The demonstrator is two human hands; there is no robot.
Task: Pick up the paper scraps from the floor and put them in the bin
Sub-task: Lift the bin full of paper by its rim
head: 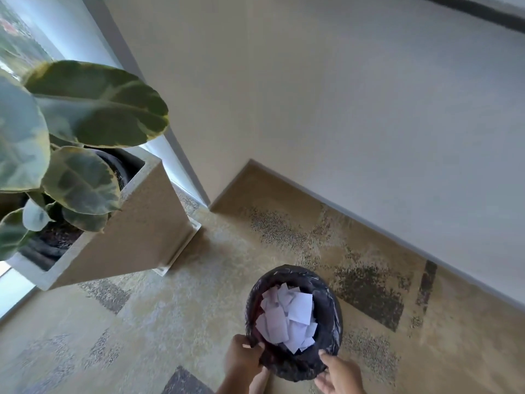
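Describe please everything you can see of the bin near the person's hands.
The bin is round, lined with a crinkled black plastic bag folded over its rim. It stands upright on the patterned carpet, near the wall. White paper scraps are piled inside it. The left hand grips the near rim; the right hand touches its near side.

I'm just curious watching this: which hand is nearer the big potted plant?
Left. The left hand grips the bin rim on the side facing the plant; the right hand sits on the rim's far side.

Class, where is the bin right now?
In the head view, the bin stands low and centre on the carpet, between both hands, right of the planter.
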